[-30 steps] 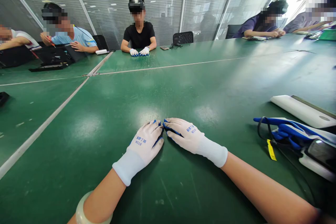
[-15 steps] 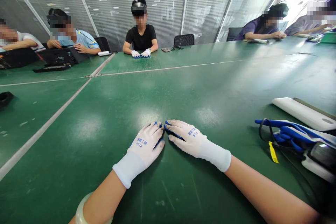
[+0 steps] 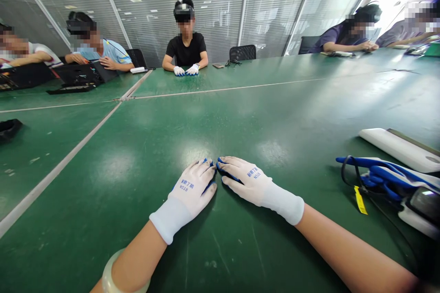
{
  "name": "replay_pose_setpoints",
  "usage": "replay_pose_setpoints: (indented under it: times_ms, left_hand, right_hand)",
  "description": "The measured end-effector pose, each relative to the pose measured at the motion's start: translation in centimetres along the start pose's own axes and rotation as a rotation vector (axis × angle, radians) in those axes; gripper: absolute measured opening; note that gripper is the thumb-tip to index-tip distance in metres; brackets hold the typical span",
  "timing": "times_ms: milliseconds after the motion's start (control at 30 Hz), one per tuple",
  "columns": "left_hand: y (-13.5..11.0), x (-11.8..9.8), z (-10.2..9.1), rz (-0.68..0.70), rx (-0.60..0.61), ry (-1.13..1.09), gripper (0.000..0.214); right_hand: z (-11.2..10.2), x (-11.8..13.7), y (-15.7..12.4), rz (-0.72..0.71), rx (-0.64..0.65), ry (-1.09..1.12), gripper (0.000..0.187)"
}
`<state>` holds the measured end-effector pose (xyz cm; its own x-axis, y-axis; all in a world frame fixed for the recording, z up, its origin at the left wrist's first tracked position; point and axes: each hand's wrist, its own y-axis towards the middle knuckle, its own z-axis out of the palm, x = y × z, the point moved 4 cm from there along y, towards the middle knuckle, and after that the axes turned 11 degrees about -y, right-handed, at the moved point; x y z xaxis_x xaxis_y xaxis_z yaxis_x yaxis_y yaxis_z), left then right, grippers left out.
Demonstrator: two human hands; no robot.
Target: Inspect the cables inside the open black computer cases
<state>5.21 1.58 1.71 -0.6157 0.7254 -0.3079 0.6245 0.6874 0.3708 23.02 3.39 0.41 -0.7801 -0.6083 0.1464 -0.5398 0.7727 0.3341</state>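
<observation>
My left hand [image 3: 194,185] wears a white work glove with blue-coated fingers and lies palm down on the green tabletop [image 3: 151,146]. My right hand [image 3: 245,181], in a matching glove, rests flat beside it, the fingertips of both almost touching. Both hands have their fingers stretched out and hold nothing. A pale bangle [image 3: 113,274] circles my left forearm. Right of my right hand lie blue-and-white gloves [image 3: 385,176] with a black cable and a yellow tag [image 3: 360,200].
A white flat device [image 3: 398,149] and a dark-screened one [image 3: 424,203] lie at the right. Across the table sits a gloved person [image 3: 185,50]; others sit at both sides. Black open cases [image 3: 77,75] stand far left, and a black object [image 3: 9,129] lies at the left edge.
The whole view has shifted slightly, so things appear a little further right. My hands keep the same pose on the table.
</observation>
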Motion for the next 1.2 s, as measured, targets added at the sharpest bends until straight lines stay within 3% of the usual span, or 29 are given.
replay_pose_setpoints:
  times_ms: [1200]
  left_hand:
    - [0.39, -0.13, -0.04, -0.02, 0.023, 0.04, 0.037]
  right_hand:
    - [-0.05, 0.03, -0.1, 0.001, 0.013, 0.016, 0.041]
